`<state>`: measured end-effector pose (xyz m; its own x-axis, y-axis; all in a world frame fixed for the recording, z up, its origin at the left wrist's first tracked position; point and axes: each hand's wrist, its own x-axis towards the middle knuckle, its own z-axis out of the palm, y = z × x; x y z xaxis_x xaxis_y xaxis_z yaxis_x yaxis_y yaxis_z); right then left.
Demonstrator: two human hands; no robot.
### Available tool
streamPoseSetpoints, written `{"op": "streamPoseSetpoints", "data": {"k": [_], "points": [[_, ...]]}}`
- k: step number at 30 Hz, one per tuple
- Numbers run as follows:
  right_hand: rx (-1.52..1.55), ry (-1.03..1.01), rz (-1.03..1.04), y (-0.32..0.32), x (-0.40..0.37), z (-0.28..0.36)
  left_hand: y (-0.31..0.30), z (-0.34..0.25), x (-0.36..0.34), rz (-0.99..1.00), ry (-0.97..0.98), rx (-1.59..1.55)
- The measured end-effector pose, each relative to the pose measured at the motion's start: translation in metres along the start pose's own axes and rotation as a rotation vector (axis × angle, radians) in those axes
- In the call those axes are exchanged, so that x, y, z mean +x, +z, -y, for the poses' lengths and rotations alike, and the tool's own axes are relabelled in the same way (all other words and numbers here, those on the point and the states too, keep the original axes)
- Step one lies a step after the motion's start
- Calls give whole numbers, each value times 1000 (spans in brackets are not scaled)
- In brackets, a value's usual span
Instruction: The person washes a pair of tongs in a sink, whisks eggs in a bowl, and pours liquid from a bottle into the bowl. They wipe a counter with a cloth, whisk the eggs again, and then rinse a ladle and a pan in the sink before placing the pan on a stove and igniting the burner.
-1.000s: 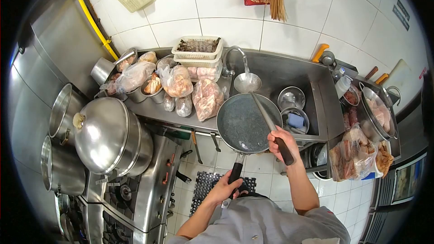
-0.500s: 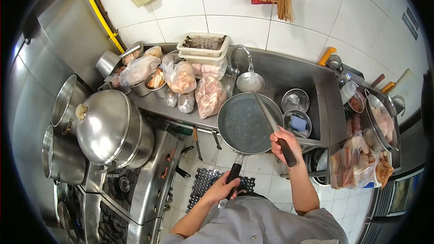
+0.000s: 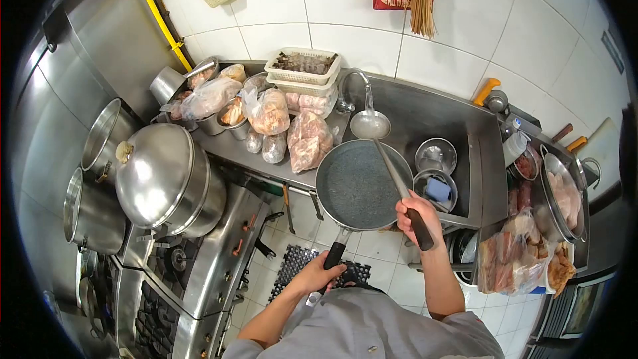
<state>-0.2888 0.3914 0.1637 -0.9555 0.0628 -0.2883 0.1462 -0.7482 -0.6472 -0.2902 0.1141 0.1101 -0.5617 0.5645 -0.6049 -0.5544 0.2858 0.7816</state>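
My left hand [image 3: 316, 274] is closed round the black handle of a grey frying pan [image 3: 362, 189], which is held level in front of the sink. In my right hand [image 3: 420, 218] is the dark handle of a ladle [image 3: 370, 124]. The ladle's shaft crosses over the pan's right part, and its bowl lies beyond the pan's far rim, below the curved faucet [image 3: 355, 73]. The pan's inside shows no food.
A large lidded steel pot [image 3: 156, 176] stands on the stove [image 3: 229, 252] at left. Bagged meat [image 3: 309, 141] and stacked baskets [image 3: 302, 66] line the counter. Metal bowls [image 3: 435, 155] sit in the sink [image 3: 473, 173]. More bagged meat [image 3: 508, 256] is at right.
The pan has shifted slightly left, and its handle tilts more to the lower left with my left hand. The ladle has moved slightly downward relative to the faucet. The whole view has turned a little.
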Motion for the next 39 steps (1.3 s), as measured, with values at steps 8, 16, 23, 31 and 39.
{"op": "streamPoseSetpoints", "data": {"k": [8,16,23,31,39], "points": [[16,19,-23,-7,0,5,4,-1,1,-18,-15,88],[18,16,-28,-12,1,9,10,-7,-3,-43,-1,90],[-35,-3,-45,-12,-5,14,13,-8,-4,-58,-32,118],[-121,7,42,-19,-49,30,12,0,4,-35,-6,85],[-457,25,-31,-32,-107,27,16,-1,3,-54,-25,76]]}}
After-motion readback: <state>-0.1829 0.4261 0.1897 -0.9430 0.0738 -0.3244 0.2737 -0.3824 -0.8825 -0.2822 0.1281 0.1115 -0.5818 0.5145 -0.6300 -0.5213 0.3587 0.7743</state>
